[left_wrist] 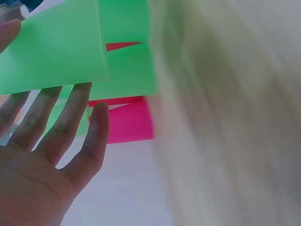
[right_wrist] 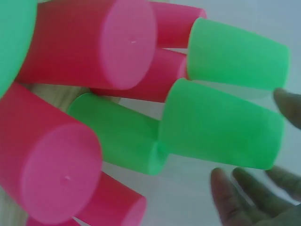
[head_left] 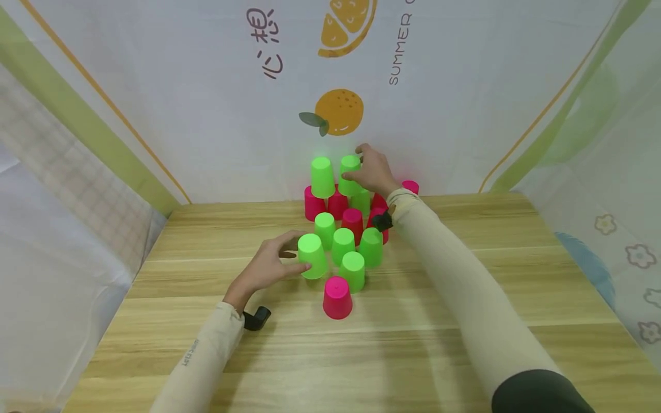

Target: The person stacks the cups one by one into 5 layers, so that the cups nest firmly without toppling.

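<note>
In the head view, my left hand (head_left: 269, 265) holds an upside-down green cup (head_left: 312, 256) between thumb and fingers. The left wrist view shows this held cup (left_wrist: 54, 47) with its rim raised off the table. My right hand (head_left: 377, 172) is at the back, thumb and fingers spread around a green cup (head_left: 349, 175) on the upper level. In the right wrist view, that cup (right_wrist: 221, 125) rests on the lower cups, with a gap between it and the fingers (right_wrist: 230, 197). Another green cup (head_left: 322, 178) stands to its left, above red cups (head_left: 314, 204).
Several green cups (head_left: 353, 272) and red cups (head_left: 352, 225) stand upside down in the middle of the wooden table (head_left: 289, 367). One pink-red cup (head_left: 337, 298) is at the front. Behind them hangs a white cloth (head_left: 232, 126) printed with fruit.
</note>
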A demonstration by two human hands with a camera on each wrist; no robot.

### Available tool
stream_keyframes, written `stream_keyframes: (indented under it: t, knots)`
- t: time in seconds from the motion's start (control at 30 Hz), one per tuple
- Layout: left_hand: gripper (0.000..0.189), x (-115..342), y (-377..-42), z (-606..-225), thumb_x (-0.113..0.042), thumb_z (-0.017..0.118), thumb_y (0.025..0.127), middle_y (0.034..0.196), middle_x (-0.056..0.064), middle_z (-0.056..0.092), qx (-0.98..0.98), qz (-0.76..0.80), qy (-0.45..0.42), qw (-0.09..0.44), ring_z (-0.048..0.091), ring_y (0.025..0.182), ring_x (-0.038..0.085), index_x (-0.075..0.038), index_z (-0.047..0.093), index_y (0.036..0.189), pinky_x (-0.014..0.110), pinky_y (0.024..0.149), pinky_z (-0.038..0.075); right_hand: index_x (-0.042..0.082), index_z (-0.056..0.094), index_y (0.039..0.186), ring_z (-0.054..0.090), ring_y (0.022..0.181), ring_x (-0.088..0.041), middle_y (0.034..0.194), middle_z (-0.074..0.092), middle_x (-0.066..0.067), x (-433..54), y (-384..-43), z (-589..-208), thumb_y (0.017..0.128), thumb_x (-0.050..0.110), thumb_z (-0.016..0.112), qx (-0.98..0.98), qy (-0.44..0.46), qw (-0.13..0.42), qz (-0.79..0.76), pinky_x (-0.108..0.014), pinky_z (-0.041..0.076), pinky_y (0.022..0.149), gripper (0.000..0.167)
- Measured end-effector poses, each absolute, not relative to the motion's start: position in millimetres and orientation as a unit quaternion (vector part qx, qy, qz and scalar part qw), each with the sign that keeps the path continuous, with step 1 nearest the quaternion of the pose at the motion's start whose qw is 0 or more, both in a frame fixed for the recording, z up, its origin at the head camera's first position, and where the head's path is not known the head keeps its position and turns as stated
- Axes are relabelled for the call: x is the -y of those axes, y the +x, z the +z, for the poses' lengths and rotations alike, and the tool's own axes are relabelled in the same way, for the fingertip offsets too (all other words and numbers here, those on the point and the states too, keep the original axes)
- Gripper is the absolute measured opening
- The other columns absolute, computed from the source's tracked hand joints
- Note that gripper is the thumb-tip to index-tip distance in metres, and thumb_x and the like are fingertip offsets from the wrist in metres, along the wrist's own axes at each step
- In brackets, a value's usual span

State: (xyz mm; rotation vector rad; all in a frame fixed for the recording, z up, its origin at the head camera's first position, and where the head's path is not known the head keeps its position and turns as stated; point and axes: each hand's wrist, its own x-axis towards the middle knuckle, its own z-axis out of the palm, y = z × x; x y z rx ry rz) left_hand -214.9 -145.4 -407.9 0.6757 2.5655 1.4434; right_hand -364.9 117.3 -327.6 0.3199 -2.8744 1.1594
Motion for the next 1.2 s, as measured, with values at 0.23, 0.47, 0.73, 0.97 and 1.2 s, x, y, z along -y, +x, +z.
stream_keyframes:
  t: [0.23,0.47,0.73,0.97,1.2]
  knots:
    - [0.06,145.5,-219.4,-386.8,-0.02,0.08,0.085,0.131,0.01,0.067,-0.853,0.464,0.234,0.043,0.064,0.119,0.032,-0.012,0.055,0.14,0.056,0.102,0.053,-0.001,0.038,0.145,0.05,0.131,-0.037,0.142,0.053,-0.023,-130.1,-352.3,-313.5,0.087,0.027,0.075,0.938,0.098,-0.023,0.331,-0.049,0.048,0.109,0.074]
    - [0.063,137.6,-227.8,-366.0,-0.023,0.079,0.086,0.136,0.005,0.063,-0.851,0.463,0.244,0.042,0.064,0.119,0.03,-0.019,0.052,0.143,0.053,0.104,0.052,-0.001,0.042,0.143,0.048,0.133,-0.039,0.146,0.049,-0.024,-153.3,-332.6,-308.4,0.088,0.027,0.073,0.936,0.109,-0.065,0.328,-0.053,0.048,0.109,0.07]
    - [0.062,123.3,-242.1,-348.8,-0.02,0.078,0.086,0.13,0.004,0.064,-0.838,0.473,0.27,0.031,0.068,0.111,0.028,-0.023,0.052,0.143,0.053,0.105,0.052,-0.001,0.056,0.129,0.058,0.121,-0.039,0.131,0.061,-0.025,-173.5,-295.6,-320.7,0.087,0.022,0.076,0.932,0.173,-0.062,0.312,-0.052,0.052,0.101,0.053]
    - [0.061,103.6,-254.4,-333.7,-0.024,0.078,0.086,0.125,0.005,0.066,-0.838,0.472,0.273,0.023,0.068,0.109,0.028,-0.028,0.053,0.141,0.05,0.1,0.055,0.002,0.061,0.124,0.063,0.114,-0.037,0.126,0.066,-0.019,-187.0,-268.5,-338.3,0.087,0.027,0.077,0.936,0.185,-0.077,0.291,-0.05,0.056,0.094,0.047]
    - [0.059,79.0,-272.2,-321.2,-0.026,0.078,0.087,0.126,0.007,0.067,-0.836,0.459,0.3,0.018,0.069,0.11,0.025,-0.024,0.053,0.14,0.043,0.097,0.058,-0.001,0.061,0.123,0.07,0.099,-0.032,0.119,0.069,-0.021,-186.2,-250.7,-357.4,0.085,0.024,0.078,0.934,0.205,-0.084,0.279,-0.041,0.061,0.082,0.049]
